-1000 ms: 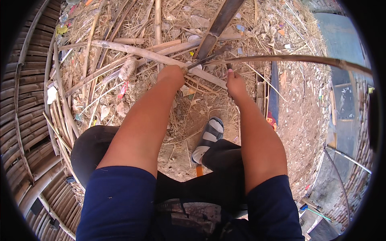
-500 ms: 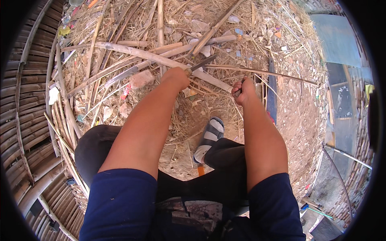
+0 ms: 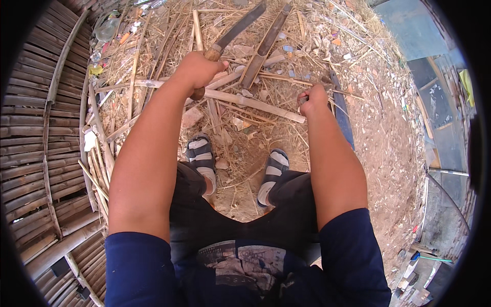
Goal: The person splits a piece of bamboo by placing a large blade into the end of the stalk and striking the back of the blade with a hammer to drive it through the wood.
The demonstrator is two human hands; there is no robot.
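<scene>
My left hand (image 3: 198, 71) is closed round the wooden handle of a machete (image 3: 239, 26), its dark blade pointing up and to the right. Below the blade, a pale bamboo pole (image 3: 255, 105) lies slantwise across the ground, its cut end close to my right hand (image 3: 313, 99). That hand is a closed fist around something dark and short; most of it is hidden by the fingers. A thin bamboo strip (image 3: 286, 78) passes just beyond the fist. Farther off, a split bamboo piece (image 3: 266, 43) shows its dark hollow side.
Straw, wood splinters and rubble cover the ground, with a brick chunk (image 3: 192, 117) near my left foot (image 3: 201, 153). A dark flat bar (image 3: 343, 120) lies right of my right forearm. A bamboo slat wall (image 3: 41, 133) stands on the left; grey sheets (image 3: 411, 30) line the right.
My left hand has lifted the machete up and left, away from the bamboo pole. The right fist has shifted slightly up. My left foot has come into view.
</scene>
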